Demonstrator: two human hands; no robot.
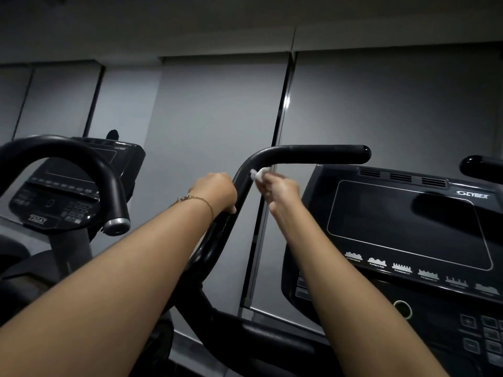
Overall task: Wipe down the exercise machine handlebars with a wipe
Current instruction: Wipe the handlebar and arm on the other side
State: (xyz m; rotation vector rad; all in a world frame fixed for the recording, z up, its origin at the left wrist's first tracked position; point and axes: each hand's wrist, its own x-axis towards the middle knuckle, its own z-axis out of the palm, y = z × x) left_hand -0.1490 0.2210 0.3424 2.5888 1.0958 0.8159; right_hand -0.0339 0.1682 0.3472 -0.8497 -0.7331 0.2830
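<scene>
A black handlebar rises from the machine's lower frame, bends and runs right to a rounded end. My left hand is wrapped around its upright part just below the bend; a thin gold bracelet sits on that wrist. My right hand pinches a small white wipe and presses it against the right side of the bar at the bend. Most of the wipe is hidden in my fingers.
The machine's black console with a dark screen and buttons fills the right. Another handlebar tip shows at the far right edge. A second machine with a curved handlebar and its console stands at the left. Grey wall panels lie behind.
</scene>
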